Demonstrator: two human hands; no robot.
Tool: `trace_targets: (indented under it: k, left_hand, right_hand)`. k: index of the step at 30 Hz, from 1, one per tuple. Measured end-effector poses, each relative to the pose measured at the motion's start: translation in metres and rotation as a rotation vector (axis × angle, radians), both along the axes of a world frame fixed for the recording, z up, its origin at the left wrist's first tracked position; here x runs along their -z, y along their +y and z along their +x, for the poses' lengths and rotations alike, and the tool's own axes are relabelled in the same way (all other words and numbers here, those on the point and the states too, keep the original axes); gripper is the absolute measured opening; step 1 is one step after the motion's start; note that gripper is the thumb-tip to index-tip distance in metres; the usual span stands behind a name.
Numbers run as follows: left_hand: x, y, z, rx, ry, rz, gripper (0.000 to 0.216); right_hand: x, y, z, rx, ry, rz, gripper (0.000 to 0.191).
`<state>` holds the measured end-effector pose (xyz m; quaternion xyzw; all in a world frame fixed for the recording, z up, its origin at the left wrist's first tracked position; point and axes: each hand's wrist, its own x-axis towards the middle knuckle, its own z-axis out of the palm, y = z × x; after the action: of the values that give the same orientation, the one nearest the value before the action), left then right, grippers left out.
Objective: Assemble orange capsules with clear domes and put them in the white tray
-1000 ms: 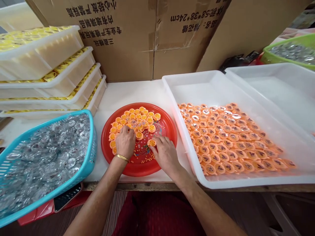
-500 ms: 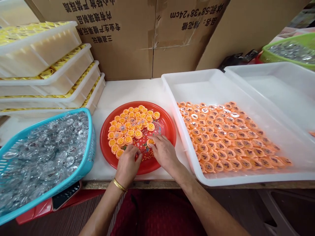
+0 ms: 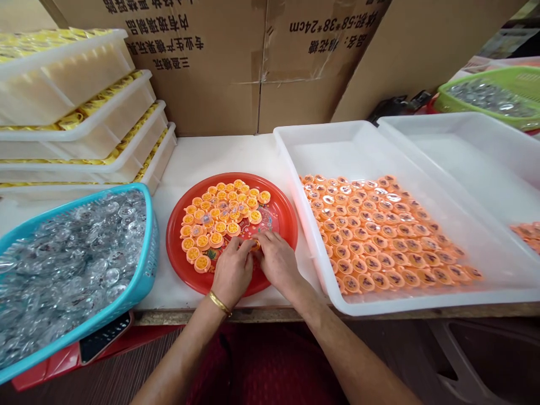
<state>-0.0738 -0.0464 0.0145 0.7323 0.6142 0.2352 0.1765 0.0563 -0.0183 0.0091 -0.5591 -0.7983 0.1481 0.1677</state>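
Both my hands meet over the front of a red round tray [image 3: 278, 225]. A small orange toy cup [image 3: 256, 245] with a yellow filling is gripped in the fingers of my right hand [image 3: 277, 260], mostly covered by them. Pressed up against it, the fingers of my left hand [image 3: 233, 269] are closed in a pinch; what they hold is hidden. A gold bangle circles the left wrist. Many similar filled orange cups [image 3: 220, 226] lie on the tray's left and back, some with clear pieces on top.
Left stands a blue basket [image 3: 149, 236] of clear plastic pieces, before stacked white trays [image 3: 84, 138] of yellow items. On the right, a white tray [image 3: 295, 211] holds rows of orange cups with printed tops. Cardboard boxes [image 3: 219, 101] rise behind; a green basket [image 3: 447, 104] is farther right.
My left hand has moved right and slightly up to meet the right hand at the orange cup. The right hand stays nearly in place. The view has shifted slightly.
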Motion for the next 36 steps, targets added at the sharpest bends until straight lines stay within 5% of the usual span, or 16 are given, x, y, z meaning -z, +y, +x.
trace_targets:
  k: [6, 13, 20, 27, 36]
  left_hand:
    - [0.001, -0.013, -0.009, -0.066, -0.158, -0.010, 0.021]
    - [-0.002, -0.003, 0.001, -0.051, 0.033, 0.054, 0.023]
    - [-0.010, -0.012, 0.000, -0.106, -0.127, -0.006, 0.014]
    - [-0.010, -0.004, 0.008, -0.058, 0.004, -0.012, 0.022]
    - [-0.006, -0.010, -0.003, -0.115, -0.191, 0.022, 0.015]
  right_hand:
    - [0.000, -0.001, 0.001, 0.033, 0.010, 0.026, 0.026]
    - [0.002, -0.003, 0.001, 0.042, 0.039, 0.057, 0.022]
    - [0.003, -0.004, 0.001, 0.068, 0.084, 0.075, 0.021]
    - [0.006, -0.005, 0.002, 0.055, 0.120, 0.083, 0.019]
    - [0.008, -0.005, 0.002, 0.063, 0.182, 0.131, 0.027]
